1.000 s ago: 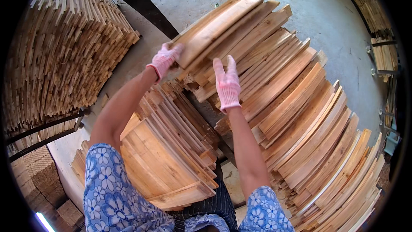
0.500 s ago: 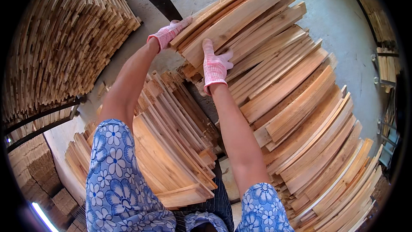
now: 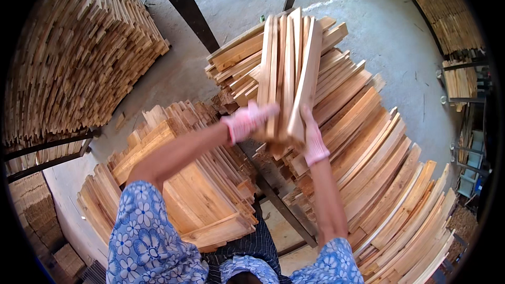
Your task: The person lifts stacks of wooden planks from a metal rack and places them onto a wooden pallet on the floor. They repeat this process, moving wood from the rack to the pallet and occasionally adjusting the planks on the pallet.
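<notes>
At the far left a tall stack of thin wooden slats (image 3: 79, 58) leans in a fanned curve, its upper and left parts cut off by the dark rim of the picture. It rests on a dark metal rail (image 3: 47, 147), and below that some smaller blocks (image 3: 37, 210) are too dim to make out. Nearer the middle lies a low pile of short planks (image 3: 184, 189), pale and rough-sawn, partly hidden behind the person's left forearm and blue flowered sleeve (image 3: 147, 231).

The left hand (image 3: 247, 121), in a pink knitted glove, is closed around the lower end of a bundle of slats (image 3: 289, 68). The bundle stands nearly upright, lifted above the heaps, its flat narrow boards pressed face to face with raw light edges showing. The right hand (image 3: 313, 139), also pink-gloved, clasps the bundle's bottom from the other side; its fingers are mostly hidden behind the wood.

Behind and to the right of the bundle a long sloping heap of boards (image 3: 379, 168) runs down to the lower right, where the rim cuts it off. The grey concrete floor (image 3: 368, 26) shows above. At the far right, another stack (image 3: 452, 16) and a metal frame (image 3: 468, 158) are blurred and bent by the lens.
</notes>
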